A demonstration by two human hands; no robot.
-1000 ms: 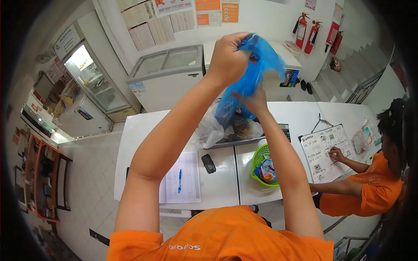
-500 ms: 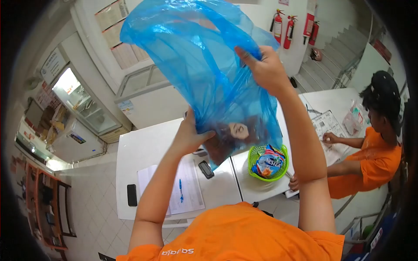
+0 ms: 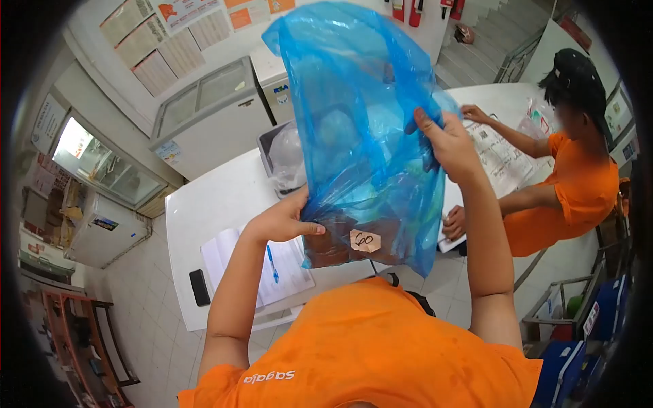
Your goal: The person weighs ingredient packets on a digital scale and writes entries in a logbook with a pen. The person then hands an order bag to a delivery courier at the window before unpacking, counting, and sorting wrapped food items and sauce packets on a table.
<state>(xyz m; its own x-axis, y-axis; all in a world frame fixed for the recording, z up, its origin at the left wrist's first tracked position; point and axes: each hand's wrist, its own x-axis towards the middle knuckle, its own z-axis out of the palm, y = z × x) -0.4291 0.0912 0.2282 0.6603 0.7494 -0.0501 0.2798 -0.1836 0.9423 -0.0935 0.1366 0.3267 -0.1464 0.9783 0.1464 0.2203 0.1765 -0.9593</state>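
Observation:
A large translucent blue plastic bag (image 3: 360,129) hangs in front of me between both hands. At its bottom lies a dark brown package, and a paper label (image 3: 365,240) reading "60" shows there. My left hand (image 3: 286,219) grips the bag's lower left edge beside the brown package, thumb in front. Higher up on the other side, my right hand (image 3: 450,144) pinches the bag's right edge between thumb and fingers. Part of the table behind is hidden by the bag.
On the white table (image 3: 194,217) lie a phone (image 3: 199,287), paper sheets (image 3: 235,262) and a blue pen (image 3: 273,264). A grey bin (image 3: 266,143) holds a clear plastic bag. To the right sits a person (image 3: 575,160) in orange over papers. A chest freezer (image 3: 211,122) stands behind.
The bag has come lower and hangs flatter, its label now facing me squarely. My right hand has moved down and right. The green basket is now hidden, and the view has shifted.

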